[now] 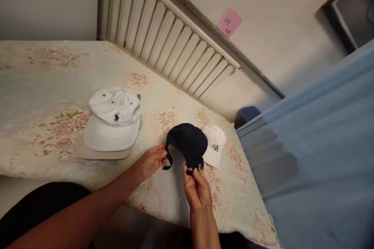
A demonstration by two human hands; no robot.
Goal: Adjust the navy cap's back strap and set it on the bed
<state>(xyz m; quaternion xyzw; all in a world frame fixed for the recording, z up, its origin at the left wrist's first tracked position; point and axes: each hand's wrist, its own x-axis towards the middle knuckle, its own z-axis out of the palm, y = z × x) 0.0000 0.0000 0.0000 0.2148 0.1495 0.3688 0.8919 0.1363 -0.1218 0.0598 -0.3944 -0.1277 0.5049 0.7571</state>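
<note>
A dark navy cap [187, 142] lies on the floral bed cover [43, 85], its back strap toward me. My left hand [152, 160] pinches the left end of the strap. The fingers of my right hand [197, 188] are closed on the strap's right end with its metal buckle. A small white cap with a black logo [215, 147] lies right behind the navy cap, partly hidden by it. Farther left, two caps are stacked: a white cap with a small blue emblem [113, 120] rests on a beige cap [101, 152].
A slatted white radiator [169, 39] runs along the wall behind the bed. A pink note [229, 21] sticks to the wall. A blue surface [321, 155] fills the right side. A blue object [247, 114] sits in the gap.
</note>
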